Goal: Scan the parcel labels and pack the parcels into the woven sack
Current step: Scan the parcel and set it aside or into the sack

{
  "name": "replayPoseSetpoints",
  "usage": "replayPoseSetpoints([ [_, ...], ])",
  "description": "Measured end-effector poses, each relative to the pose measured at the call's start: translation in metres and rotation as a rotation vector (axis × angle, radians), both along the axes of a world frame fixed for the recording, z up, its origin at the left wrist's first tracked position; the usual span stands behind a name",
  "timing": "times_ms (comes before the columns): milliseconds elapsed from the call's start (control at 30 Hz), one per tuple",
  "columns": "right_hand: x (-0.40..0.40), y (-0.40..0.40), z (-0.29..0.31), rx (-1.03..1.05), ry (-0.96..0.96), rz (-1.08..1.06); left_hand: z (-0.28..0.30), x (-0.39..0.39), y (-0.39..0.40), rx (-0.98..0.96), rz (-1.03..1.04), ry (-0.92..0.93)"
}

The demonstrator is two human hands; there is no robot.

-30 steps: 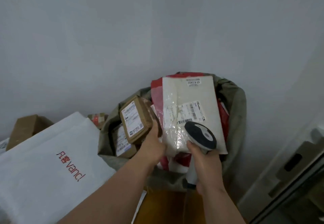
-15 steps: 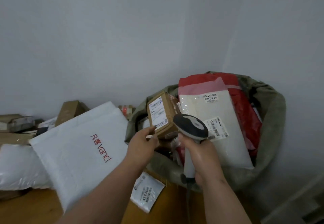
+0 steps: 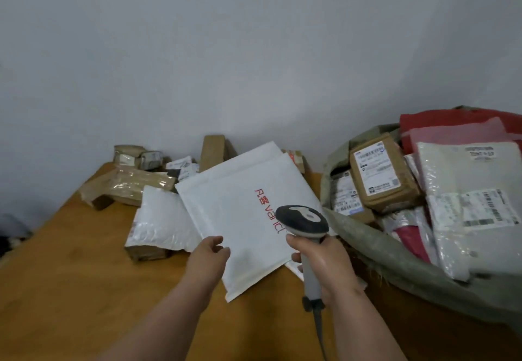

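Observation:
The green woven sack [image 3: 401,264] stands at the right, stuffed with parcels: a small brown box [image 3: 381,173] with a label on top, a clear-wrapped white parcel [image 3: 469,205] and red bags [image 3: 452,123]. A large white mailer with red lettering [image 3: 240,211] lies on the wooden table [image 3: 70,290]. My left hand [image 3: 210,256] hovers at the mailer's near left edge, fingers loosely curled, holding nothing. My right hand [image 3: 324,264] grips the handle of the grey barcode scanner [image 3: 303,222], whose head is over the mailer's right part.
More parcels lie at the table's far side: a white plastic bag [image 3: 161,219] on a small box, taped brown packages [image 3: 127,183], an upright brown carton [image 3: 213,149]. A small labelled packet peeks from under the mailer near the scanner. A grey wall stands behind.
My left hand let go of the small brown box, which now lies in the sack, and moved left to the white mailer. The view swung left.

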State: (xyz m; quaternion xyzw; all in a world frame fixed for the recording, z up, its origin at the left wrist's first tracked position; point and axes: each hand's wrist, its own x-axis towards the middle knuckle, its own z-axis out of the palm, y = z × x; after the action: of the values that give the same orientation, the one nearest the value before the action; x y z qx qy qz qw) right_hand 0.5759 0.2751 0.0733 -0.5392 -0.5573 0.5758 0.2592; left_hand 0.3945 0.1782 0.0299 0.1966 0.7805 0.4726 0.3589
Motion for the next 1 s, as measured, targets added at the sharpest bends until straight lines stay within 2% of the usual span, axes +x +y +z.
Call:
replayPoseSetpoints([
  [167, -0.004, -0.002, -0.038, -0.078, -0.087, -0.111, -0.031, -0.009, -0.010, -0.114, -0.090, -0.105],
  [333, 0.015, 0.013, -0.070, -0.120, -0.271, -0.082, -0.054, 0.013, 0.017, -0.169, -0.138, -0.254],
  [567, 0.063, 0.054, -0.111, -0.145, -0.513, 0.064, -0.088, 0.076, 0.067, -0.219, -0.066, -0.485],
  [733, 0.077, 0.080, -0.145, -0.145, -0.591, 0.220, -0.110, 0.115, 0.093, -0.266, 0.029, -0.603],
  [833, 0.083, 0.090, -0.160, -0.167, -0.551, 0.222, -0.119, 0.129, 0.106, -0.239, 0.109, -0.671],
  [1000, 0.091, 0.098, -0.147, -0.236, -0.601, 0.280, -0.123, 0.147, 0.119, -0.211, 0.153, -0.732],
])
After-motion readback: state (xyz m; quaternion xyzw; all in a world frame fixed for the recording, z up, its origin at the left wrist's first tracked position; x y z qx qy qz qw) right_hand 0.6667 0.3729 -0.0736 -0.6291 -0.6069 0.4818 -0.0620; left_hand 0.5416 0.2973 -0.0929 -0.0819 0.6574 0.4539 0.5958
